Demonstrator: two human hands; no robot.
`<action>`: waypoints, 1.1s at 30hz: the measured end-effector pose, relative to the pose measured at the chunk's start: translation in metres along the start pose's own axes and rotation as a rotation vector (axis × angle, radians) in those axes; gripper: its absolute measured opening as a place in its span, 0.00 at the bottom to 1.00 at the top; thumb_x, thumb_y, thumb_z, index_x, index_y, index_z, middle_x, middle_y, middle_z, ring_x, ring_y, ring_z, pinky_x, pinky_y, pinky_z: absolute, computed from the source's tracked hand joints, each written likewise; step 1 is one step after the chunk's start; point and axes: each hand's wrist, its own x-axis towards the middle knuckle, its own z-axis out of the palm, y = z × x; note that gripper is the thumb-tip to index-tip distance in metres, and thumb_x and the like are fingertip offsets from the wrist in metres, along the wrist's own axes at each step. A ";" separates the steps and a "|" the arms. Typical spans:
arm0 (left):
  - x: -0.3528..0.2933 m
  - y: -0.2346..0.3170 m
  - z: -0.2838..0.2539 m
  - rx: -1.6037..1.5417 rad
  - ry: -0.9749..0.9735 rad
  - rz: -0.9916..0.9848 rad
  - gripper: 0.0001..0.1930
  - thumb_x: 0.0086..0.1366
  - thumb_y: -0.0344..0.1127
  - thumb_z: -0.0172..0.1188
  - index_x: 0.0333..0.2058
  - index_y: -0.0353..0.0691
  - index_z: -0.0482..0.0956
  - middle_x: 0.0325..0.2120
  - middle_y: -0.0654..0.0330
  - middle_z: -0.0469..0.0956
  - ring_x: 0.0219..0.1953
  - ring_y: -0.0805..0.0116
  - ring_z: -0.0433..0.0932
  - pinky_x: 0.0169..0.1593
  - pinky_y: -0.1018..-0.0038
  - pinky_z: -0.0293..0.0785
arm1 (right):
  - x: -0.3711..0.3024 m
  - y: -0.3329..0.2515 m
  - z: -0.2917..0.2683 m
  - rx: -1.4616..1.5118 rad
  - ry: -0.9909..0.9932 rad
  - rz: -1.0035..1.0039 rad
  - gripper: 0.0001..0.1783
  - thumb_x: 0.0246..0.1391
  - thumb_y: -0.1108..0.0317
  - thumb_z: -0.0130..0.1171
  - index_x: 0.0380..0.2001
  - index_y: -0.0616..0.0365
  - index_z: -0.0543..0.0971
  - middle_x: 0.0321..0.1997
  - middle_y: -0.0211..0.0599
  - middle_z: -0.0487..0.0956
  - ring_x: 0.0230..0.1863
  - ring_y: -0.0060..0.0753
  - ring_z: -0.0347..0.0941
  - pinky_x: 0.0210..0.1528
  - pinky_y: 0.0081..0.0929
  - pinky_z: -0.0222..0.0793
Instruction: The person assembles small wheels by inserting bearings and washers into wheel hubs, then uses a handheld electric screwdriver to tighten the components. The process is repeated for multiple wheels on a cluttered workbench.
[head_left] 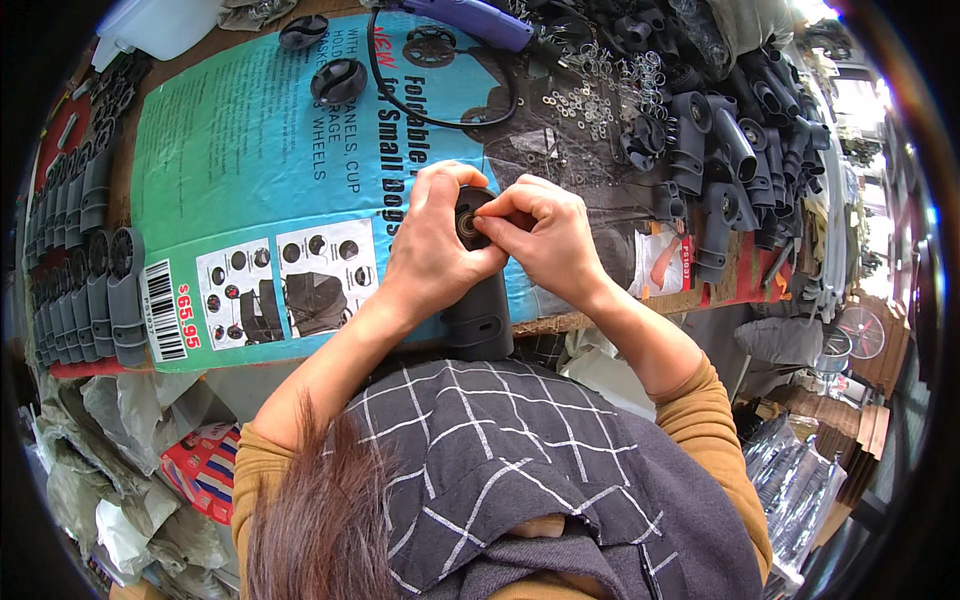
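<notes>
A dark grey plastic tube fitting [478,318] with a rounded head points toward me at the table's front edge. My left hand [432,250] is closed around its head from the left side. In the round socket of that head sits a brass-coloured ring [466,226]. My right hand [540,232] is pinched over this socket, thumb and forefinger together at its edge. Anything between those fingertips is hidden.
A flattened printed carton [220,180] covers the table. Beyond my hands lie a purple power screwdriver [475,22] with a black cord, black round caps [338,80], small metal rings [580,105] and springs [635,75]. Grey fittings are heaped right [720,140] and lined up left [122,295].
</notes>
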 end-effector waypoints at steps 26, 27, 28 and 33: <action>0.003 0.007 -0.003 0.011 -0.007 0.051 0.30 0.43 0.34 0.73 0.45 0.36 0.68 0.44 0.50 0.68 0.48 0.54 0.69 0.53 0.65 0.69 | 0.162 0.141 -0.142 -0.938 0.533 -0.090 0.06 0.49 0.64 0.61 0.25 0.49 0.85 0.36 0.33 0.80 0.46 0.42 0.73 0.49 0.37 0.70; 0.003 0.007 -0.003 0.001 -0.014 0.037 0.30 0.43 0.34 0.73 0.45 0.36 0.68 0.44 0.50 0.68 0.49 0.54 0.69 0.53 0.65 0.69 | 0.171 0.147 -0.143 -0.975 0.487 -0.062 0.06 0.49 0.64 0.61 0.25 0.48 0.85 0.36 0.33 0.80 0.46 0.42 0.73 0.49 0.38 0.70; 0.002 0.007 -0.002 -0.004 -0.018 0.029 0.30 0.43 0.34 0.73 0.45 0.36 0.68 0.44 0.50 0.68 0.49 0.54 0.69 0.53 0.65 0.69 | 0.180 0.153 -0.143 -1.011 0.470 -0.093 0.06 0.49 0.63 0.61 0.25 0.47 0.85 0.37 0.33 0.79 0.47 0.41 0.72 0.49 0.38 0.69; 0.002 0.004 -0.003 -0.020 -0.026 0.007 0.30 0.45 0.37 0.75 0.46 0.37 0.69 0.47 0.49 0.68 0.52 0.53 0.68 0.54 0.65 0.69 | 0.187 0.144 -0.138 -1.045 0.463 -0.057 0.07 0.47 0.62 0.61 0.26 0.49 0.85 0.36 0.34 0.79 0.45 0.43 0.72 0.50 0.40 0.67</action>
